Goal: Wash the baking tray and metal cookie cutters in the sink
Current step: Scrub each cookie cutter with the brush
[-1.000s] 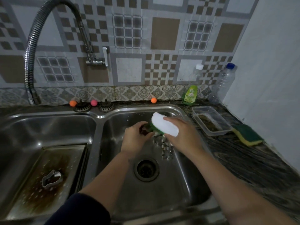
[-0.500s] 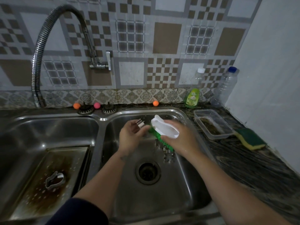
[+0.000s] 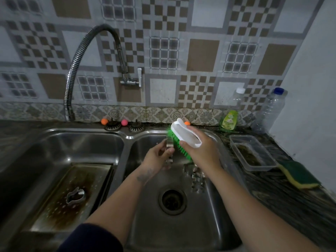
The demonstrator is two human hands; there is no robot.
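Over the right sink basin point(image 3: 209, 224) my left hand point(image 3: 157, 157) grips a metal cookie cutter point(image 3: 169, 143). My right hand point(image 3: 201, 150) holds a white scrub brush point(image 3: 183, 133), and its green bristles press against the cutter. Several more metal cutters point(image 3: 195, 176) lie on the basin floor beside the drain point(image 3: 172, 199). The stained baking tray point(image 3: 69, 195) sits in the left basin with one cutter point(image 3: 75, 195) lying on it.
A flexible tap point(image 3: 72, 73) arcs over the left basin. On the right counter are a dish-soap bottle point(image 3: 229, 120), two clear bottles point(image 3: 271, 108), a plastic container point(image 3: 251, 153) and a green-yellow sponge point(image 3: 300, 176). Two spare strainers point(image 3: 124, 126) and small coloured balls line the back ledge.
Both hands have lifted higher above the basin. The brush has swung upward, bristles now turned left against the cutter. The camera view has tilted up.
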